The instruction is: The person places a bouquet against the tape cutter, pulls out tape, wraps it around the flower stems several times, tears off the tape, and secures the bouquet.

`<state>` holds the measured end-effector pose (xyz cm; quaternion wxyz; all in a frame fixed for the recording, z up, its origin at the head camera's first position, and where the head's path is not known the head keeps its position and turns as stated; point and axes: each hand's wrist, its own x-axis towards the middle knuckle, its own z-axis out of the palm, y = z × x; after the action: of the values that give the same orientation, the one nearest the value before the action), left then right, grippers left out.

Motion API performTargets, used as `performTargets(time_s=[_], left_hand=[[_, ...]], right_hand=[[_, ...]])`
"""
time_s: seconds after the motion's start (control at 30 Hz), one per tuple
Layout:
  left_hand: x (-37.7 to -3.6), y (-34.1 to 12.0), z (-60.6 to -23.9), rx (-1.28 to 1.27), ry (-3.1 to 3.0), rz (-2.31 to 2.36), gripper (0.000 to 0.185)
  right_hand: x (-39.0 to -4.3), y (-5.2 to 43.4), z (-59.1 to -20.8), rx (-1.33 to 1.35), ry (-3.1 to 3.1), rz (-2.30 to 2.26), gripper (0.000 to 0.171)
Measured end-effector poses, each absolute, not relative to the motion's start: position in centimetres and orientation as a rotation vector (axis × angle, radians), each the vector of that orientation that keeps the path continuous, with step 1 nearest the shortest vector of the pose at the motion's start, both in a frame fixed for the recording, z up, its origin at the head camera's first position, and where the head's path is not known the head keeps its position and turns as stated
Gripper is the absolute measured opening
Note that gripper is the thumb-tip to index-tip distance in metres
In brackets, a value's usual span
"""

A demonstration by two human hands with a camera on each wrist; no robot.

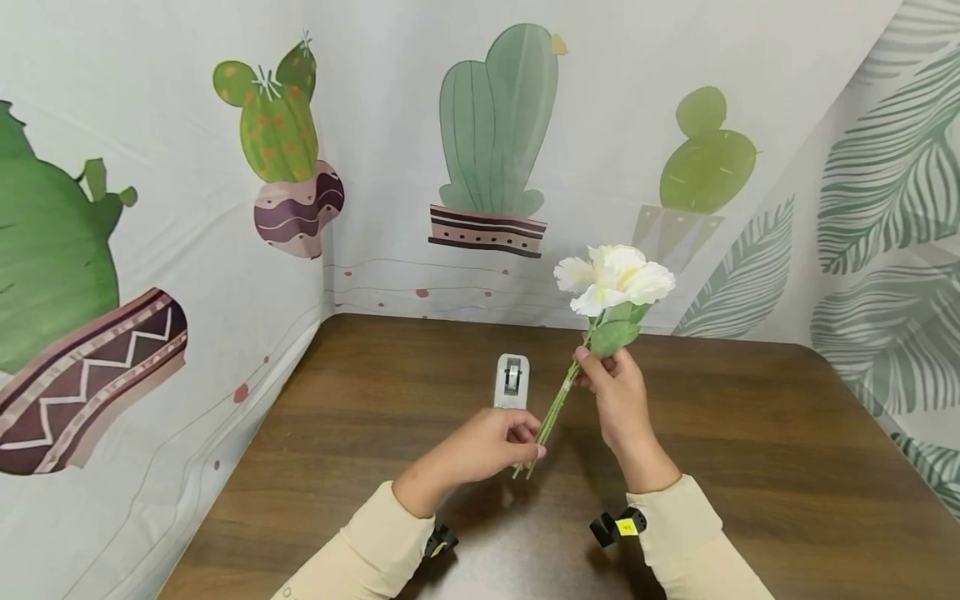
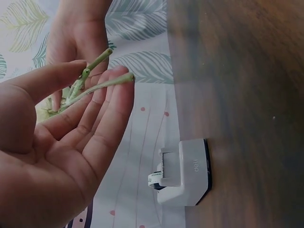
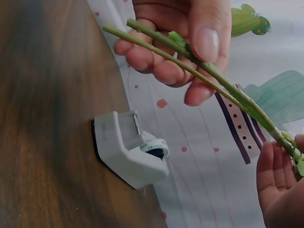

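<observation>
White flowers (image 1: 615,279) with green leaves (image 1: 615,332) top a small bunch of green stems (image 1: 557,407), tilted over the table. My right hand (image 1: 618,396) pinches the stems just under the leaves. Around their lower ends is my left hand (image 1: 495,446); its thumb is at the stems, and the fingers (image 2: 111,118) extend loosely behind them without closing. Two cut stem ends (image 3: 118,31) stick out past that hand. Beyond my left hand stands a white tape dispenser (image 1: 512,379) with a tape roll (image 3: 156,148), partly hidden by the hand in the head view.
The brown wooden table (image 1: 390,375) has rounded far corners. White cloth printed with potted cacti (image 1: 498,125) and leaves (image 1: 885,183) hangs behind it and along the left side. Black wrist cameras (image 1: 618,527) sit at both cream sleeves (image 1: 690,533).
</observation>
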<state>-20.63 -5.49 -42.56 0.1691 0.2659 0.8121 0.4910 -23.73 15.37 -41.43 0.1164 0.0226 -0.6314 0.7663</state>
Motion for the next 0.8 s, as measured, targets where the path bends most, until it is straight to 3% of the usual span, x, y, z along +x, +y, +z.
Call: performTargets(time_s=[0.27,0.53,0.8], left_hand=[[-20.8,-5.2,-42.9,0.743,2.289,1.371,0.024],[-20.6,-5.1,-43.7,0.677,2.238,1.351,0.009],[-20.4,-5.1,-44.4,0.600,2.235,1.271,0.019]], right_hand=[[-24.5,15.7,-42.2,0.012,-1.920,2.263,0.022],[-25.0,15.9,-43.5,-0.053,-2.074,2.215,0.026],[-25.5,15.7,-44.7,-0.098,-2.125,2.243,0.029]])
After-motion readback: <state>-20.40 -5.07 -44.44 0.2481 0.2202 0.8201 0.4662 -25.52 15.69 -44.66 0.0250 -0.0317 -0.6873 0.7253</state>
